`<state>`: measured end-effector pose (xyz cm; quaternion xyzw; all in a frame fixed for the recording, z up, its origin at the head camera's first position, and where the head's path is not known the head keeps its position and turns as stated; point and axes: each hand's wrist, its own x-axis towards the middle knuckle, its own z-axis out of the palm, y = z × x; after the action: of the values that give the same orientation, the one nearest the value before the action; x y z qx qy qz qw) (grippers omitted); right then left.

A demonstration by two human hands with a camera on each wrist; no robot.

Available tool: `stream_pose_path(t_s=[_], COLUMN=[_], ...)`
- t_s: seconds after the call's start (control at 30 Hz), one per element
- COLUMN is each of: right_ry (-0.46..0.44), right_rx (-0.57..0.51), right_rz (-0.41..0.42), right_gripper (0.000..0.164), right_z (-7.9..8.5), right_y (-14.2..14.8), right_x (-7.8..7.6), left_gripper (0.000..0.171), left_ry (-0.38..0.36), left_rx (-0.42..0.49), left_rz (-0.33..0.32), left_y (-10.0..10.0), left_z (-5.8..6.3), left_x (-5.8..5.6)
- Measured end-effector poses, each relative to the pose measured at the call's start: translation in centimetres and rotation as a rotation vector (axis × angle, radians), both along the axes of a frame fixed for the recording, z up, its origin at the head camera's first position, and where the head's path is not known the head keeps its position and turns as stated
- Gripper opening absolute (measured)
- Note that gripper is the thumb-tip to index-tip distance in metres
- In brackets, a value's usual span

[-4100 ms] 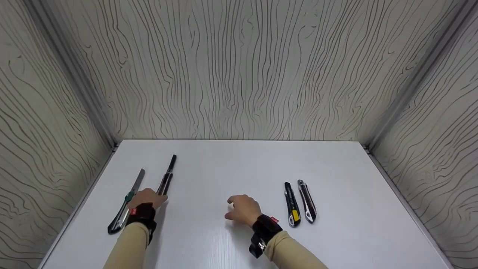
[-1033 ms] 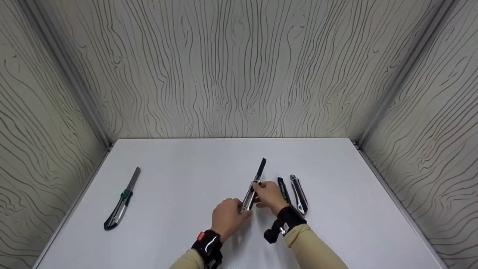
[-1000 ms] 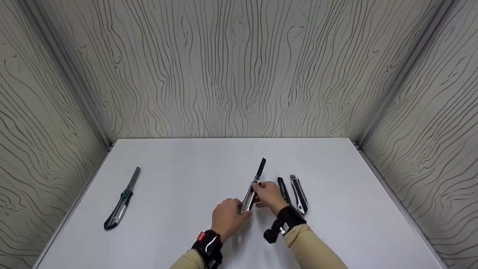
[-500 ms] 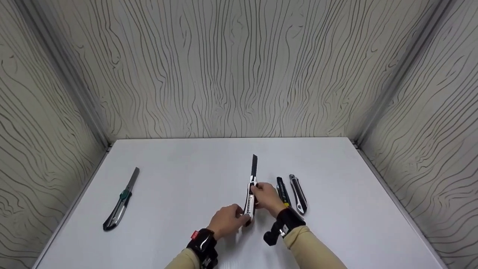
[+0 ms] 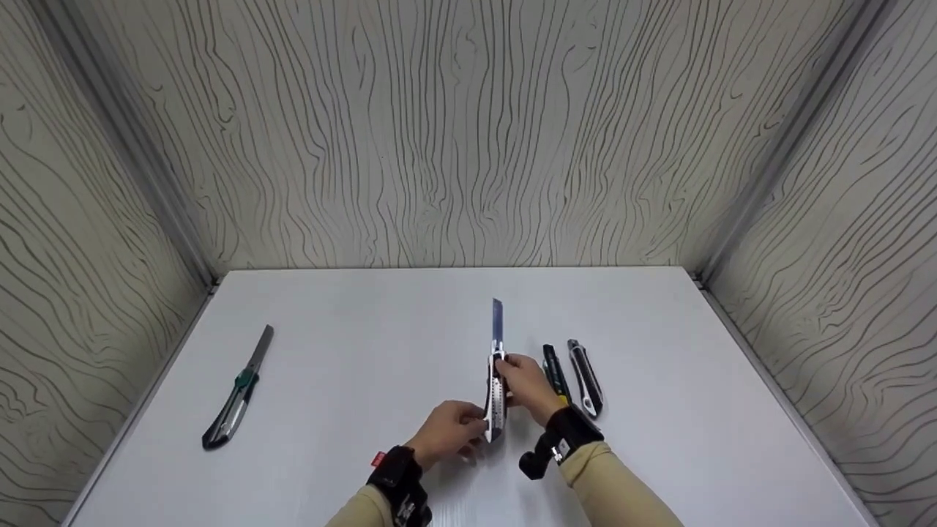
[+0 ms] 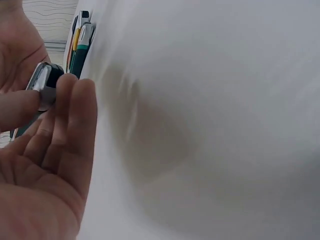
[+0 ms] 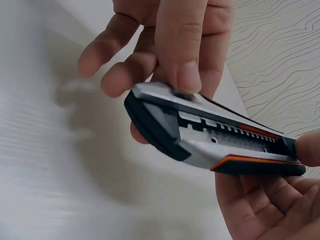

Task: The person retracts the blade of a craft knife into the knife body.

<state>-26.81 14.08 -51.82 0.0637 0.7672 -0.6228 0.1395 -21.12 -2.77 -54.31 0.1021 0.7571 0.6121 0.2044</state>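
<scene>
A utility knife [image 5: 495, 399] with a silver-and-black handle is held over the table right of centre, its long blade [image 5: 498, 322] extended toward the back wall. My right hand [image 5: 531, 384] grips the handle near the blade end, thumb on the slider area. In the right wrist view, orange edging runs along the handle [image 7: 197, 150]. My left hand [image 5: 448, 430] pinches the butt end between thumb and fingers. Close by on the right lie a black knife with a yellow part [image 5: 554, 372] and a silver-and-dark knife [image 5: 585, 377], both without a blade showing.
On the left of the white table [image 5: 366, 329] lies a green-and-black utility knife [image 5: 233, 410], blade extended toward the back. Wood-grain panels [image 5: 454, 132] enclose the table at the back and sides.
The left hand has brought the knife from the left side to right of centre, where the right hand took hold too. Lately, the knife has turned from slanting to pointing straight back.
</scene>
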Motion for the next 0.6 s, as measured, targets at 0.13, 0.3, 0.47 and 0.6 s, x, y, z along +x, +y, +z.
stream_pose_path(t_s=[0.13,0.3,0.47,0.6], right_ry=[0.0,0.024,0.006,-0.015], right_rx=[0.016,0.029,-0.045,-0.075], right_rz=[-0.01,-0.006,-0.013,-0.015], right_gripper=[0.03,0.041,0.043,0.044], right_z=[-0.1,-0.5,-0.4,-0.2], right_y=[0.0,0.0,-0.2,-0.4], right_x=[0.0,0.1,0.2,0.3], left_gripper=[0.022,0.021,0.017,0.019], left_ry=[-0.006,0.015,0.051,0.04], left_rx=[-0.003,-0.03,-0.045,-0.046], left_rz=[0.024,0.035,0.06,0.074], left_y=[0.5,1.0,1.4,1.6], left_z=[0.0,0.3,0.0,-0.4], left_x=[0.2,0.5,0.7,0.8])
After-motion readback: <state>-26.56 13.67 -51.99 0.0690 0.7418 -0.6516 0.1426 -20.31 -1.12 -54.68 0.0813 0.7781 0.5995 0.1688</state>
